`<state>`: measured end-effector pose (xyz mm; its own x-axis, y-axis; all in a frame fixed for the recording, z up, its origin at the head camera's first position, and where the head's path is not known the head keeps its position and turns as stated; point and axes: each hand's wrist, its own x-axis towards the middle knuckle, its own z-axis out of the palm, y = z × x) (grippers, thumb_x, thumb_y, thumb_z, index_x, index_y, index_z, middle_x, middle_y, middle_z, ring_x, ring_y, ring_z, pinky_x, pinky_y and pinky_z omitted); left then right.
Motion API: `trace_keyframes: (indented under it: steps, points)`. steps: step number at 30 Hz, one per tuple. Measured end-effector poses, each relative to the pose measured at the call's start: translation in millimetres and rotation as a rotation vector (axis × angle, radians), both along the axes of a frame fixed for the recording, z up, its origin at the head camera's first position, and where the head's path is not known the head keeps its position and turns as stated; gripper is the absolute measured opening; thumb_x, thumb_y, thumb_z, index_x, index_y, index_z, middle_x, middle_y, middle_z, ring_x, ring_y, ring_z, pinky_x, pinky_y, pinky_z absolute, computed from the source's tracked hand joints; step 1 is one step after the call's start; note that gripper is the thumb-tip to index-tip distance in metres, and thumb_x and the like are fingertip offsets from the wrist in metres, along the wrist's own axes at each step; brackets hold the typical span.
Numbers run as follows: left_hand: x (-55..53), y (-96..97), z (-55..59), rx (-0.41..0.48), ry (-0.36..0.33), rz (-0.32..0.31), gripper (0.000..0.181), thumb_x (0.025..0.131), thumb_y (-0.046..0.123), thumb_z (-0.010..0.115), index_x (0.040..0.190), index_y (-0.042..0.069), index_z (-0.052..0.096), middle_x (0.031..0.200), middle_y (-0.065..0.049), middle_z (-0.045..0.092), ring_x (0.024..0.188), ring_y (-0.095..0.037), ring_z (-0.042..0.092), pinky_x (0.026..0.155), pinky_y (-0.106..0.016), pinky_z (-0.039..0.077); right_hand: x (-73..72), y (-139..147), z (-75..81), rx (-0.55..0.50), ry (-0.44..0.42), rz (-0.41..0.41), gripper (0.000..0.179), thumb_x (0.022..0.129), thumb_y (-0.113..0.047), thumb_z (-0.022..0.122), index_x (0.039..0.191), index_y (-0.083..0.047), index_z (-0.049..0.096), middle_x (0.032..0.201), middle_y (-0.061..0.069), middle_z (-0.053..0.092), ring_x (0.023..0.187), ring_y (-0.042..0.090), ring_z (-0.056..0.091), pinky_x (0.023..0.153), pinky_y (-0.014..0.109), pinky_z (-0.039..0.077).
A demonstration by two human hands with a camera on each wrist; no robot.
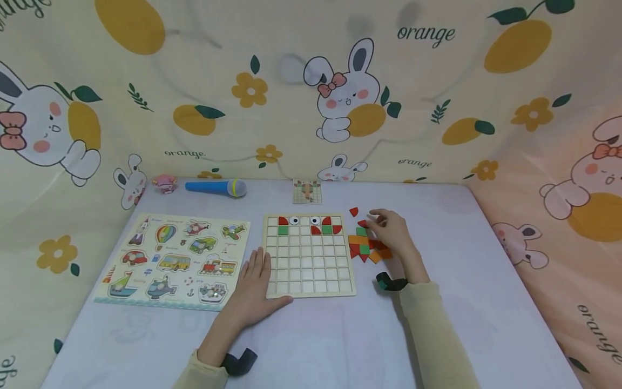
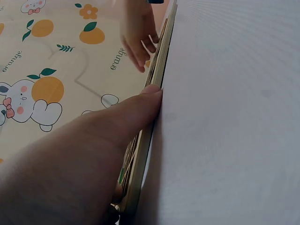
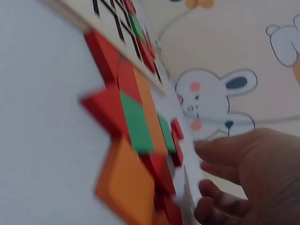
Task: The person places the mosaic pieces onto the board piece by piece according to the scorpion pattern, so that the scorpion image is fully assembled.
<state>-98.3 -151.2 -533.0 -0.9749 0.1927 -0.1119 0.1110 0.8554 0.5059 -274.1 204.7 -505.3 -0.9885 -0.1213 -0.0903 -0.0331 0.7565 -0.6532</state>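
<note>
A square wooden grid board (image 1: 311, 295) lies on the table in the head view. My left hand (image 1: 250, 289) rests along its left side, fingers straight and thumb at the near corner; in the left wrist view the thumb (image 2: 136, 110) lies against the board's edge. Red pieces, a green square (image 1: 283, 230) and two round eye pieces (image 1: 293, 221) fill cells in its top rows. To the right, my right hand (image 1: 392, 231) hovers over loose red, green and orange pieces (image 1: 359, 240), fingers loosely bent, fingertips near a red piece (image 1: 362, 223). Nothing shows between the fingers in the right wrist view.
Left of the grid board lies a vehicle picture board (image 1: 182, 265). Behind stand a small pink toy (image 1: 165, 183), a blue toy microphone (image 1: 216, 188) and a small pattern card (image 1: 307, 192). One red piece (image 1: 353, 212) lies apart from the pile. A printed curtain hangs behind the table.
</note>
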Motion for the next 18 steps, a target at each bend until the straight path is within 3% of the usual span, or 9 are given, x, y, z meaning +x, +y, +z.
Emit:
trace_keyframes:
  steps: [6, 13, 18]
  points:
    - [0.9, 1.2, 1.0, -0.006, 0.015, 0.008, 0.122, 0.087, 0.066, 0.076, 0.165, -0.009, 0.019, 0.176, -0.026, 0.004, 0.164, -0.041, -0.001, 0.132, -0.058, 0.008, -0.3, 6.2, -2.5, 0.074, -0.025, 0.083, 0.044, 0.103, -0.025, 0.069, 0.143, -0.007, 0.065, 0.127, 0.021, 0.063, 0.112, 0.035, 0.057, 0.094, 0.046, 0.058]
    - [0.2, 1.2, 0.9, -0.006, 0.011, 0.013, 0.12, 0.088, 0.065, 0.076, 0.165, -0.009, 0.021, 0.176, -0.026, 0.005, 0.164, -0.041, -0.001, 0.132, -0.058, 0.008, -2.0, 4.3, -5.3, 0.1, 0.016, 0.108, 0.038, 0.103, -0.023, 0.069, 0.139, -0.013, 0.069, 0.121, 0.017, 0.064, 0.11, 0.033, 0.056, 0.091, 0.046, 0.057]
    - [1.0, 1.7, 1.3, 0.002, 0.022, 0.01, 0.12, 0.087, 0.064, 0.077, 0.164, -0.01, 0.022, 0.175, -0.027, 0.007, 0.164, -0.041, 0.0, 0.131, -0.059, 0.01, -5.1, 5.5, -11.4, 0.079, 0.04, 0.123, 0.036, 0.107, -0.026, 0.065, 0.139, -0.01, 0.069, 0.123, 0.017, 0.066, 0.108, 0.033, 0.057, 0.094, 0.047, 0.055]
